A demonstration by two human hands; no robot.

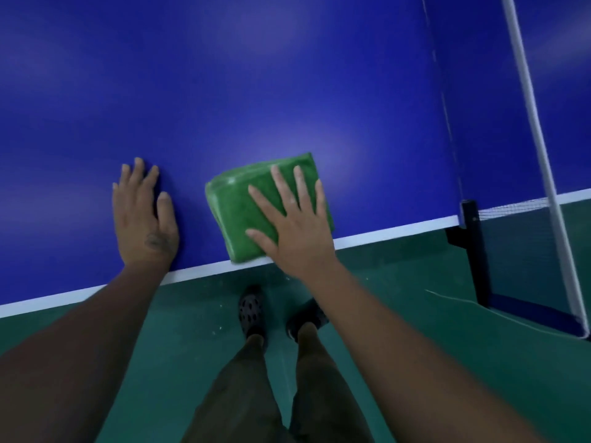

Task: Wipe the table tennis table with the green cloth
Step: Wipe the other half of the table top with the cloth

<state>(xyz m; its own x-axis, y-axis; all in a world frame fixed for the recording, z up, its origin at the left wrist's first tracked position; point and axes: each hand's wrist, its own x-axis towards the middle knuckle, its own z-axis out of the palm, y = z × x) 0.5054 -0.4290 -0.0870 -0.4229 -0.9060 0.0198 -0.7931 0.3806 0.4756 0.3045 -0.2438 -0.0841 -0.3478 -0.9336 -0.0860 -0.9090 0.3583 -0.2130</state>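
A folded green cloth (pixel 238 206) lies on the blue table tennis table (pixel 256 75), right at its white near edge. My right hand (pixel 292 225) presses flat on the cloth's right half, fingers spread. To the left, my left hand (pixel 144 215) rests flat on the bare blue surface, a short gap from the cloth, holding nothing.
The white-topped net (pixel 531 123) runs away at the right, clamped by a black post (pixel 473 238) at the table's edge. Below the edge is green floor (pixel 415 346), with my legs and dark shoes (pixel 252 311) close to the table.
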